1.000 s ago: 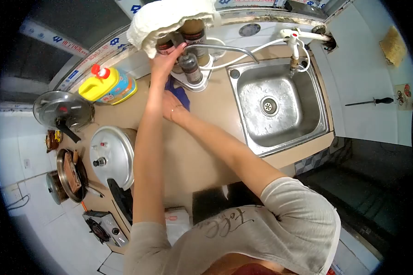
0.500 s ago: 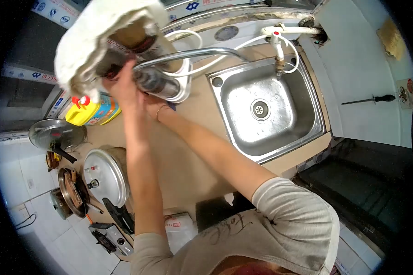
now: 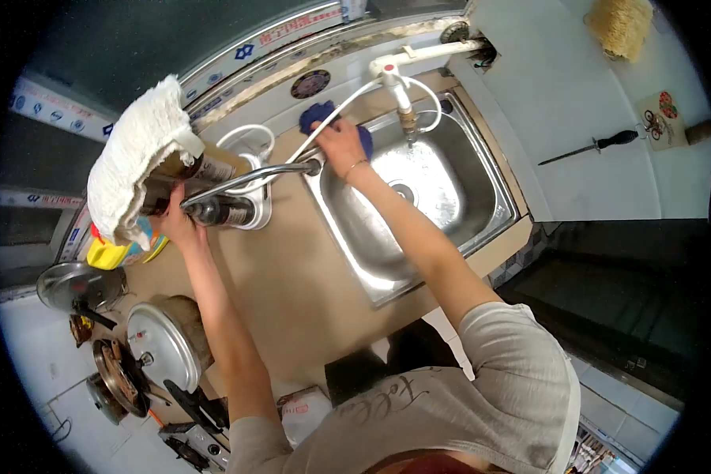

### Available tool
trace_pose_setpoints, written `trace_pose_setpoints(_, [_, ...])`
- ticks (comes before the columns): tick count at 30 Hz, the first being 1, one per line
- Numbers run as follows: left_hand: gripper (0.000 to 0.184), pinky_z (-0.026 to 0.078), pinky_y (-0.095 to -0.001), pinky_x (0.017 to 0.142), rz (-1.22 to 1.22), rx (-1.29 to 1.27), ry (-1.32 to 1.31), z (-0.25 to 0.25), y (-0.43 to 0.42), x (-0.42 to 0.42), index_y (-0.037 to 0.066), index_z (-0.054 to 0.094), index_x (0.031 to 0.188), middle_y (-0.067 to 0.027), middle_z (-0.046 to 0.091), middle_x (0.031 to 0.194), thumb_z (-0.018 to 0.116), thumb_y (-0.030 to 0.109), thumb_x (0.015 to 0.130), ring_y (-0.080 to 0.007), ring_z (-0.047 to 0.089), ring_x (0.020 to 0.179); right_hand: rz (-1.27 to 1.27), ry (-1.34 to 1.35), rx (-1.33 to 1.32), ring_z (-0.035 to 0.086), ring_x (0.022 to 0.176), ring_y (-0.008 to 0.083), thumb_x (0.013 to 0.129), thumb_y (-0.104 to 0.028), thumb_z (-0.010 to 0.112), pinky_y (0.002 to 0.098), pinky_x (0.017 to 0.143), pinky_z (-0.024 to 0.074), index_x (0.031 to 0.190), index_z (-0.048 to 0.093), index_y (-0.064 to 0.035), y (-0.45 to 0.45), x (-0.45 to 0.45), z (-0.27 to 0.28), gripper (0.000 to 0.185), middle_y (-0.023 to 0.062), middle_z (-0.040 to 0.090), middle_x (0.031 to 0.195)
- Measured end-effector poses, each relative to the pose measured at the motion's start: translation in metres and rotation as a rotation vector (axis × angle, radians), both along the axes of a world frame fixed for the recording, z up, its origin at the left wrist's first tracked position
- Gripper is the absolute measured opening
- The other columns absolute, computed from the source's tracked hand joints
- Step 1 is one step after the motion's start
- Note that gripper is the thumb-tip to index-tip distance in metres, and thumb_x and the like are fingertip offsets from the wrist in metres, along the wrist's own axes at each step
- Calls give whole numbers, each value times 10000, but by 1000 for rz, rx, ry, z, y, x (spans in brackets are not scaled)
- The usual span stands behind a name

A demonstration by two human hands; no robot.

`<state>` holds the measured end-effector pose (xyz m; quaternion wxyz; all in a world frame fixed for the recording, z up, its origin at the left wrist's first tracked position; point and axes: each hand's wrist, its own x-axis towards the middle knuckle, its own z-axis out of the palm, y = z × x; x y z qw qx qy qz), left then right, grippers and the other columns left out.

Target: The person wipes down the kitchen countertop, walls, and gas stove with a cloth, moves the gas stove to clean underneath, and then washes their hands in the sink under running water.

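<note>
Fairly bright, even light, seemingly from above, falls on the bench [image 3: 292, 292], leaving faint shadow across its middle and white glare in the steel sink [image 3: 442, 186] at its right end. Beyond its far edge the window panes [image 3: 118, 55] are dark. Wide-lens distortion bends straight lines, and black vignetting swallows the corners.

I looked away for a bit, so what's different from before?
The right hand moved rightwards with the blue cloth, from beside the white rack to the sink's back edge. The left hand is still at the bottles near the white towel. The sink and pressure cooker stayed put; only the camera's view of them turned.
</note>
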<state>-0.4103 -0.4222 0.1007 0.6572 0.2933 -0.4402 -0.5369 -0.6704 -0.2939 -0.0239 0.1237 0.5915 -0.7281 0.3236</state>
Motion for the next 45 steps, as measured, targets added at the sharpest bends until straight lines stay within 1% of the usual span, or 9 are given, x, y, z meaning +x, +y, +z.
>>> trace_pose_setpoints(7, [307, 489, -295, 770, -36, 107, -165, -15, -11, -8, -47, 562, 1019, -99, 608, 993, 664, -40, 729, -171, 590, 860, -244, -948, -183, 501, 966, 310, 830, -207, 590, 366, 846, 418, 1051, 589, -43, 19, -114, -44, 276, 179, 548, 1110])
trace_pose_setpoints(11, [388, 462, -285, 801, -114, 157, -372, -17, -28, 3, -15, 540, 1101, -83, 601, 1028, 675, -14, 737, -168, 578, 886, -70, -767, -96, 467, 959, 346, 789, -226, 548, 464, 809, 391, 975, 596, -109, 56, -152, -21, 225, 114, 551, 1088])
trace_pose_setpoints(13, [410, 457, -282, 801, -80, 61, -369, -30, -31, 23, 5, 516, 1144, -81, 591, 1053, 662, 4, 761, -163, 568, 911, -217, 48, 90, 433, 1007, 338, 780, -192, 547, 476, 810, 380, 991, 599, -114, 56, -173, -34, 231, 55, 517, 1174])
trace_pose_setpoints(30, [375, 310, -441, 912, 1233, -100, -812, 48, -72, 193, 17, 466, 1047, -221, 412, 1103, 588, 48, 694, -365, 392, 1042, -736, -80, 547, 496, 1085, 342, 904, -255, 382, 426, 884, 411, 1210, 536, -167, 162, -260, -51, 354, 111, 503, 1254])
trace_pose_setpoints(34, [429, 286, -457, 951, 1212, 129, -789, 43, -82, 189, 34, 447, 1094, -240, 385, 1139, 614, 104, 705, -390, 367, 1075, -707, -9, 365, 550, 995, 345, 876, -269, 476, 428, 794, 463, 1159, 571, -187, 232, -213, -35, 310, 215, 546, 1112])
trace_pose_setpoints(36, [524, 313, -447, 967, 1101, 160, -1038, 39, -101, 212, 87, 502, 1155, -218, 448, 1195, 668, 351, 734, -364, 398, 1121, -910, -743, 253, 589, 911, 281, 885, -239, 472, 379, 758, 468, 1101, 578, -60, 239, -134, 47, 300, 149, 577, 1114])
trace_pose_setpoints(38, [588, 418, -436, 881, 1017, 178, -1190, 33, -122, 221, 98, 503, 1228, -146, 494, 1252, 635, 452, 778, -273, 495, 1102, -617, 149, 263, 592, 937, 272, 849, -162, 507, 377, 772, 474, 1061, 581, -35, 286, -172, -32, 258, 144, 603, 1051])
trace_pose_setpoints(40, [493, 511, -317, 692, 342, 190, -694, 3, -170, 250, 18, 554, 1125, -101, 604, 1021, 643, 387, 811, -202, 600, 796, -744, -72, 616, 588, 944, 308, 789, -52, 498, 397, 805, 468, 1043, 584, -30, 286, -149, -1, 269, 159, 586, 1090])
trace_pose_setpoints(45, [681, 474, -358, 818, 393, 274, -879, 5, -165, 225, 14, 414, 1230, -161, 459, 1214, 688, 430, 765, -249, 522, 1017, -170, -108, 251, 585, 828, 380, 747, 40, 510, 411, 761, 477, 942, 593, -30, 275, -129, 84, 223, 191, 612, 913])
